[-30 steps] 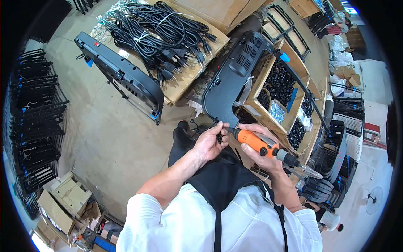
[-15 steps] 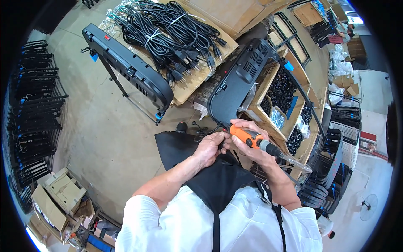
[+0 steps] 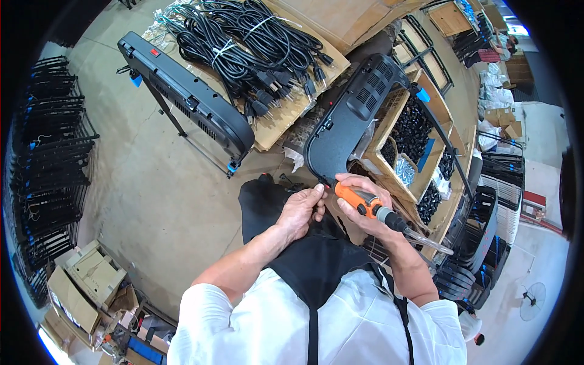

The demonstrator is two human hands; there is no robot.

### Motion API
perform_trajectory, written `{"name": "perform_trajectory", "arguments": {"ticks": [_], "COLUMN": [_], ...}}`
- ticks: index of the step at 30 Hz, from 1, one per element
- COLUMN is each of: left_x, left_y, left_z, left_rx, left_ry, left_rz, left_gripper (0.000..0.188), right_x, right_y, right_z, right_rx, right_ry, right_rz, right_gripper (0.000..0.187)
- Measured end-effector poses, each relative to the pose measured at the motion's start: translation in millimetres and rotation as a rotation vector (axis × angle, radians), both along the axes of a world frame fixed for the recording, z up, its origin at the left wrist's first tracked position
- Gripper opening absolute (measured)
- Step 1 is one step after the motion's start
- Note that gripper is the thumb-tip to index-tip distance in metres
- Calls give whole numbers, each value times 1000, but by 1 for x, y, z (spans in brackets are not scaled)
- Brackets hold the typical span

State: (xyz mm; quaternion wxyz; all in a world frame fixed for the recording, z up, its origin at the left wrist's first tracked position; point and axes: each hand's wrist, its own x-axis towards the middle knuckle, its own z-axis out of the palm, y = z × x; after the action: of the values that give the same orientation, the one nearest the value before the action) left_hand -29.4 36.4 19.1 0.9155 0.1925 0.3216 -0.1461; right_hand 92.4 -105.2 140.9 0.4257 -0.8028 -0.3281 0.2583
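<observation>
My right hand is wrapped around an orange and grey power screwdriver, with a clear hose trailing off its rear end. The tool's front end points at the near end of a black plastic housing. Close to that end, my left hand is closed, thumb and forefinger pinched together. Whatever it pinches is too small or hidden to make out. A small red part shows at the housing's end, between the two hands.
Bundled black power cords lie on cardboard ahead. Another long black housing stands on a frame at the left. Wooden bins at the right hold small black parts and silver screws. Stacked black frames line the far left.
My left hand has drawn slightly left, apart from my right hand, and its fingers have closed up. The screwdriver stays almost where it was. The black apron below has shifted.
</observation>
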Motion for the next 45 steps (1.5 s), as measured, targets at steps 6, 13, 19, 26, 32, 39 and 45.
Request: {"name": "perform_trajectory", "arguments": {"ticks": [6, 13, 19, 26, 32, 39, 45], "left_x": [7, 48, 66, 77, 83, 62, 60], "left_y": [6, 15, 28, 32, 24, 27, 42], "left_z": [-5, 13, 14, 19, 24, 16, 22], "left_rx": [-74, -247, -313, -307, -125, 31, 329], "left_ry": [103, 110, 40, 68, 49, -140, -159], "left_rz": [7, 237, 191, 175, 191, -4, -143], "left_gripper": [31, 27, 24, 26, 27, 28, 30], "right_x": [-3, 11, 29, 46, 54, 67, 73], "right_y": [12, 5, 1, 11, 36, 65, 76], "right_z": [21, 30, 26, 31, 17, 8, 9], "right_rx": [-89, 147, 193, 145, 119, 45, -19], "right_ry": [111, 69, 120, 54, 96, 57, 104], "right_rz": [-85, -76, -150, -66, -190, -164, -97], "right_gripper": [44, 51, 50, 53, 50, 46, 36]}}
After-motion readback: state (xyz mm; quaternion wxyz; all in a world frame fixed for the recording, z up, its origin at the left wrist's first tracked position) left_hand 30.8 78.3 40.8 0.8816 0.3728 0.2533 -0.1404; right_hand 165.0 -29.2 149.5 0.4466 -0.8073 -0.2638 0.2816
